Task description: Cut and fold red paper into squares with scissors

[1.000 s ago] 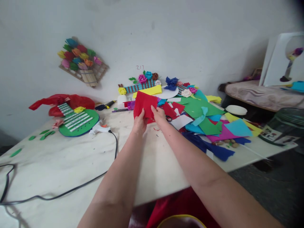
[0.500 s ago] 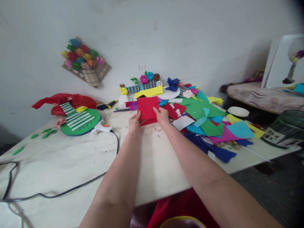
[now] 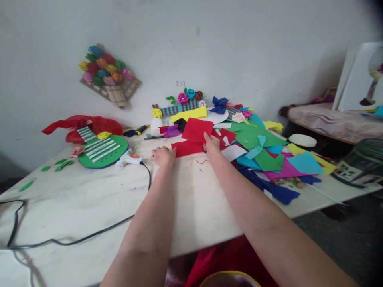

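My right hand (image 3: 212, 145) pinches the lower corner of a red paper square (image 3: 197, 130) and holds it tilted above the table. My left hand (image 3: 163, 155) rests low on the white table (image 3: 89, 199), its fingers curled at the left end of a second red paper sheet (image 3: 187, 148) that lies flat. Whether the left hand grips that sheet is unclear. A few red snippets (image 3: 202, 162) lie just in front of both hands.
A heap of coloured paper sheets (image 3: 263, 155) covers the table to the right. A white glue gun (image 3: 129, 160) with a black cord (image 3: 74, 239) lies left of my hands, beside a green round craft board (image 3: 103, 149). Paper flower crafts (image 3: 185, 104) line the wall.
My left hand has let go of the raised red square and dropped to the table. My right hand has carried the square to the right, uncovering the flat red sheet.
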`<state>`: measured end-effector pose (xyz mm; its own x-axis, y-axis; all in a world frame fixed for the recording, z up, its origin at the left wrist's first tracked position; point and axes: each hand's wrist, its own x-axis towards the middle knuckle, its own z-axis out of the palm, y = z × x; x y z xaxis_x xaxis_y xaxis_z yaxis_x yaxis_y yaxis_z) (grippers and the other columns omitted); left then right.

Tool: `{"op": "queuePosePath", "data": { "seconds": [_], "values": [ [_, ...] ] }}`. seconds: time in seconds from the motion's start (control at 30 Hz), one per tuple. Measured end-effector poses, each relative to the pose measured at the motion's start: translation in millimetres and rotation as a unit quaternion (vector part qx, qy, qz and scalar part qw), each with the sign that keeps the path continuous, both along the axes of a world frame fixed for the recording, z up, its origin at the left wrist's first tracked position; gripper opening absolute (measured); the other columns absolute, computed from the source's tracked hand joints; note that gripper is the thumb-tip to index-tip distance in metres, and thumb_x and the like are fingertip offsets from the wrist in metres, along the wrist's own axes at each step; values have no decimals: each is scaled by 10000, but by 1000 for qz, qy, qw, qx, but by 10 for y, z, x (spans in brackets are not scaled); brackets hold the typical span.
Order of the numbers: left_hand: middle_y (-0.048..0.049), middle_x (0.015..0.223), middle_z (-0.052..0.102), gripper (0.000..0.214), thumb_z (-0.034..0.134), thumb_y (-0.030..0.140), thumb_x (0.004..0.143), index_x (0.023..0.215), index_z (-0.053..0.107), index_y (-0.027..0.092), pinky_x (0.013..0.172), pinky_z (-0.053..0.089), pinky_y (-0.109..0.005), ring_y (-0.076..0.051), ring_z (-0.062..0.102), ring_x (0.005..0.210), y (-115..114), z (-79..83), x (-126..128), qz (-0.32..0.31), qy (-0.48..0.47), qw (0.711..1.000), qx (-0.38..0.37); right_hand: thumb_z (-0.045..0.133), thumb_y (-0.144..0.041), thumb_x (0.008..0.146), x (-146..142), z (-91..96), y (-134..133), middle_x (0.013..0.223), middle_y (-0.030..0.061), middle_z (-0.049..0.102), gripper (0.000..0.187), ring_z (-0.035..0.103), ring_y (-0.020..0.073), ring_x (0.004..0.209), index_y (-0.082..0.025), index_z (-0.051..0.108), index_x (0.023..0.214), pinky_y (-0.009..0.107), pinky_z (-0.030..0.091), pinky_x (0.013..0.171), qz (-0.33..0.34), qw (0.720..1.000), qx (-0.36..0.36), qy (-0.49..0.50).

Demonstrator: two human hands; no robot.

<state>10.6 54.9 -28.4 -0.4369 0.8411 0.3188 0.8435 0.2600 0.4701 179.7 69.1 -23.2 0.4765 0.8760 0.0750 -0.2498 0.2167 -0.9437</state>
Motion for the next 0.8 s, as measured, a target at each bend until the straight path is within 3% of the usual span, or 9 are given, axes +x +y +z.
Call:
{"op": "queuePosePath", "data": {
  "seconds": [0.2,0.4,0.57,0.67,0.8],
  "values": [
    [-121,1055,614,279,607,433,670,817,670,204,874,335,-416,-313,436,1091,74,-81,27,-33,32,998,-39,592,-270,765,-23,68,-65,380,-108,257,267,241,53,308,-199,416,578,193,205,315,-6,998,-13,62],
    [-86,876,668,170,575,352,696,792,644,230,811,391,-353,-258,556,979,44,4,19,-54,-66,996,-21,588,-277,762,-41,-13,1,388,-104,292,268,261,51,309,-193,420,571,189,213,305,1,999,-10,49],
    [-63,859,676,99,581,285,678,750,607,222,732,425,-293,-224,605,890,-12,49,31,-60,-136,989,15,583,-264,758,-73,-19,10,447,-88,388,197,372,56,370,-172,483,616,195,413,406,12,998,-17,62],
    [-58,860,679,208,575,192,655,860,594,224,730,427,-303,-231,605,900,-15,34,20,-48,-166,984,34,594,-244,742,-106,4,-17,500,-69,442,160,462,67,461,-162,507,636,193,463,483,21,997,-19,78],
    [-58,858,680,470,544,92,633,1080,521,231,736,423,-330,-247,601,922,-6,19,5,-42,-196,978,50,590,-266,741,-148,-5,-41,487,-62,435,155,460,76,469,-166,517,647,181,413,445,22,998,-25,59]
  ]
}}
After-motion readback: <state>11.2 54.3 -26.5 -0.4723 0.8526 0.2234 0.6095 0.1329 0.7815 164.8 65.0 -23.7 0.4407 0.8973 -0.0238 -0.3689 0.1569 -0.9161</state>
